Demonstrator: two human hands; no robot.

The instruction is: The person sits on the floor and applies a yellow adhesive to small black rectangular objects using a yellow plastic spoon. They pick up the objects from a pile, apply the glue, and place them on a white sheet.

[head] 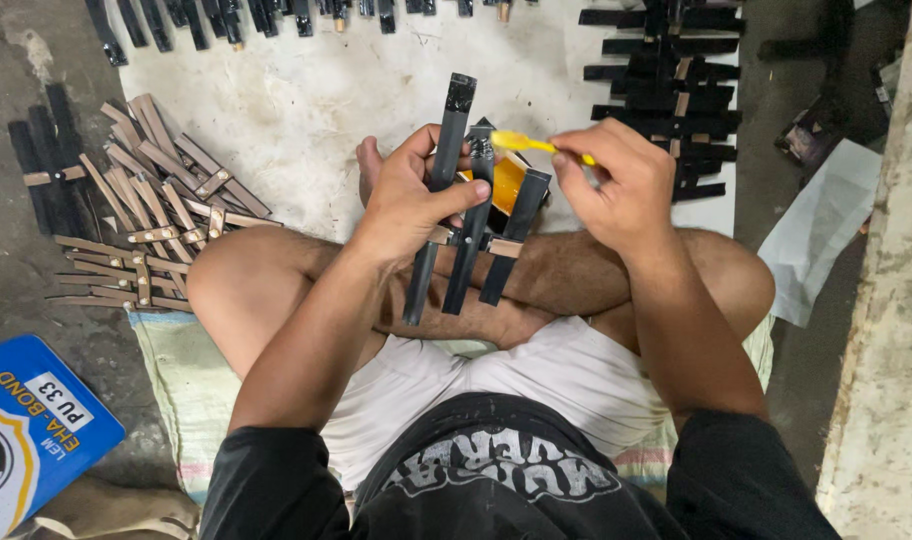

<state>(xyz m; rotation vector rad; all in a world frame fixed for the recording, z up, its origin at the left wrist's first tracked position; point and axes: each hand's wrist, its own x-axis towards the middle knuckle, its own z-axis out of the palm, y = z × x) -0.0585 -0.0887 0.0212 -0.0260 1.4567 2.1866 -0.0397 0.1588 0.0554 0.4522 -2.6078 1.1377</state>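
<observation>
My left hand (413, 200) grips a small frame of three dark slats (468, 235) joined by a pale wooden crossbar, held upright over my crossed legs. My right hand (616, 180) holds a yellow-handled brush (531, 143) whose tip points left, against the top of the middle slat. Behind the slats sits a small yellow container (506, 183), partly hidden by them.
A pile of unpainted brown slat frames (156, 210) lies at the left on the floor. Black painted frames are stacked at the upper right (666, 70) and lined along the top edge (226, 20). A blue tin (31, 430) sits bottom left. White sheet (821, 230) at right.
</observation>
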